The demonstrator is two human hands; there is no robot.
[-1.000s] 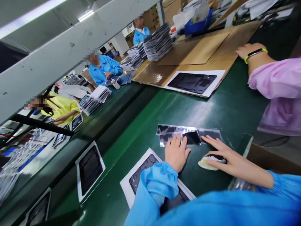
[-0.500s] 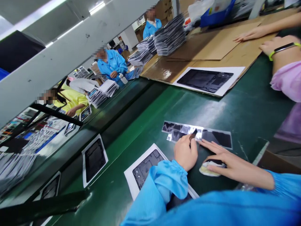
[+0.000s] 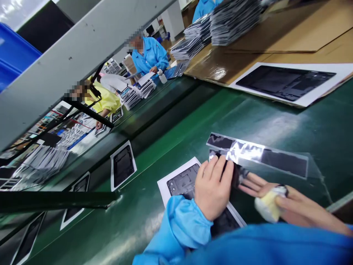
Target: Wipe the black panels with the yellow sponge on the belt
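My left hand (image 3: 213, 187) reaches over the near row of film strips, its fingers closed on a dark film piece (image 3: 235, 175). My right hand (image 3: 293, 206) is turned partly palm up, thumb pressed on a white and yellow cloth wad (image 3: 270, 204); its fingertips touch or nearly touch the dark piece. Just beyond lies a clear sheet with black film strips (image 3: 284, 161), shining with glare. Beneath my left forearm is a black tablet housing (image 3: 183, 180) on white paper, partly hidden by my sleeve.
More housings on paper lie along the green belt, one at the left (image 3: 123, 165). Another housing (image 3: 284, 82) rests on cardboard (image 3: 278, 38) at the upper right, near a tall stack (image 3: 234, 22). A dark bar (image 3: 55, 200) crosses the lower left. Several people sit across the belt.
My left hand has shifted the dark piece off the sheet toward my right hand. The right hand has rolled from palm down to partly palm up with the cloth. The view has swung left.
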